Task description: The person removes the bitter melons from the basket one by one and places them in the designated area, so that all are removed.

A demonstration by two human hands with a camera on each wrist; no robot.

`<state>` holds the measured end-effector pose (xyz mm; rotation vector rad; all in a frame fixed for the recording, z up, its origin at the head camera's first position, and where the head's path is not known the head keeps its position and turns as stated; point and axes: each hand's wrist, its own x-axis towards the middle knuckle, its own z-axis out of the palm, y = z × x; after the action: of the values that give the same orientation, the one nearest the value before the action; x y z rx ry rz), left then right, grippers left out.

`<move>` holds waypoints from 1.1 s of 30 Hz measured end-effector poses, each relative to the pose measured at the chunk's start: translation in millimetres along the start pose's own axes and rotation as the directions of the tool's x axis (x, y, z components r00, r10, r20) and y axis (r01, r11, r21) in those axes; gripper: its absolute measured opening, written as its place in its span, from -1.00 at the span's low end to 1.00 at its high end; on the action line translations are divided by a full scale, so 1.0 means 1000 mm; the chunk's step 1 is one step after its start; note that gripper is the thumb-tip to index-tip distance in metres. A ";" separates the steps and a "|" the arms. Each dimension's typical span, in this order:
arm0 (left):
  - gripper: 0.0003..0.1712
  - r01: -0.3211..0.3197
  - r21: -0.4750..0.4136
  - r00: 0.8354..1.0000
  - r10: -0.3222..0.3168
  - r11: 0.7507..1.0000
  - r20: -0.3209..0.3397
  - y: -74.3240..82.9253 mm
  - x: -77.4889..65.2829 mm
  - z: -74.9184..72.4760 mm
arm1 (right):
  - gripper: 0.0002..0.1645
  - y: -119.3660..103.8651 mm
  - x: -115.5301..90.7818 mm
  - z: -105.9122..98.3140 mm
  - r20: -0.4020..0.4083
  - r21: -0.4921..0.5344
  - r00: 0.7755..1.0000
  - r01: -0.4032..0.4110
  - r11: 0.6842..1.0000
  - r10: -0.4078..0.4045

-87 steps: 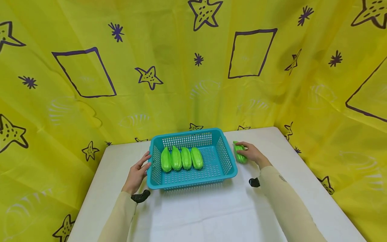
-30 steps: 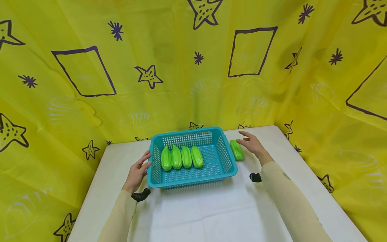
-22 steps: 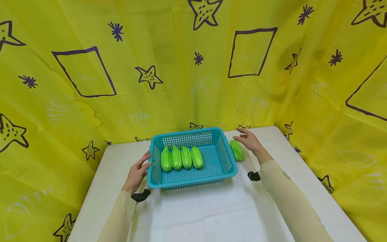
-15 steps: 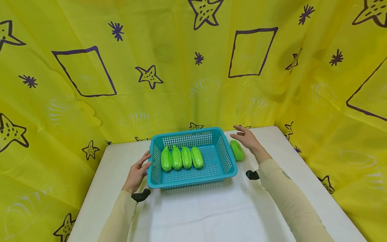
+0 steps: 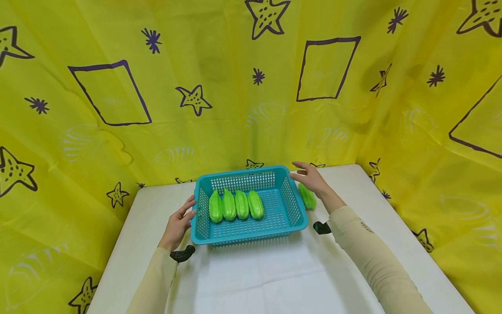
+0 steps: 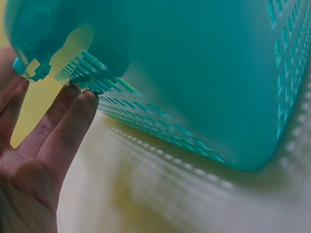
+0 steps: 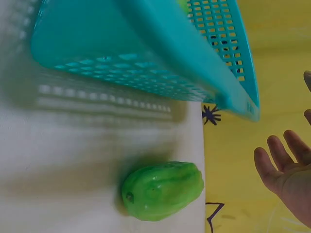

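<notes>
A teal mesh basket [image 5: 251, 239] stands on the white table, with several glossy green ribbed fruits [image 5: 235, 206] side by side in its left half. My left hand [image 5: 176, 226] touches the basket's left end from outside; in the left wrist view its fairly straight fingers [image 6: 68, 131] lie against the end wall and rim. My right hand [image 5: 312, 179] hovers by the basket's far right corner, fingers spread and nothing held. Below it, another green ribbed fruit [image 5: 307, 198] lies on the table just outside the right wall, partly covered by the hand in the head view.
A yellow curtain [image 5: 235, 139] with dark starfish and frame drawings surrounds the table at the back and sides. The white tabletop [image 5: 266, 279] extends in front of the basket. Black wrist camera mounts [image 5: 322, 227] jut inward from both sleeves.
My right hand let go of the loose fruit beside the basket, which now lies slightly nearer the wall. Since then the hand has moved left toward the far right corner. The left hand stays put.
</notes>
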<state>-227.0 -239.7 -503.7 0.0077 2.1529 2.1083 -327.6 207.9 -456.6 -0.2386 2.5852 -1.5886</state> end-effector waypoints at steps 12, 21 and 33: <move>-0.41 -0.006 0.024 1.000 0.006 1.000 -0.003 -0.006 0.005 -0.003 | -0.18 -0.017 0.001 0.014 0.054 -0.006 0.999 0.001 1.000 -0.001; -0.33 -0.038 0.043 0.999 0.039 0.998 -0.020 -0.024 0.013 -0.008 | -0.18 -0.029 0.005 0.025 0.084 -0.025 0.996 0.034 0.999 -0.032; -0.32 -0.026 0.035 0.999 0.026 0.999 -0.019 -0.025 0.013 -0.009 | -0.21 -0.038 0.014 0.036 0.073 0.002 0.997 0.004 1.000 -0.004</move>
<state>-238.6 -247.9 -530.1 0.0188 2.2125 2.0925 -331.9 157.1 -439.0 -0.2957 2.5298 -1.5532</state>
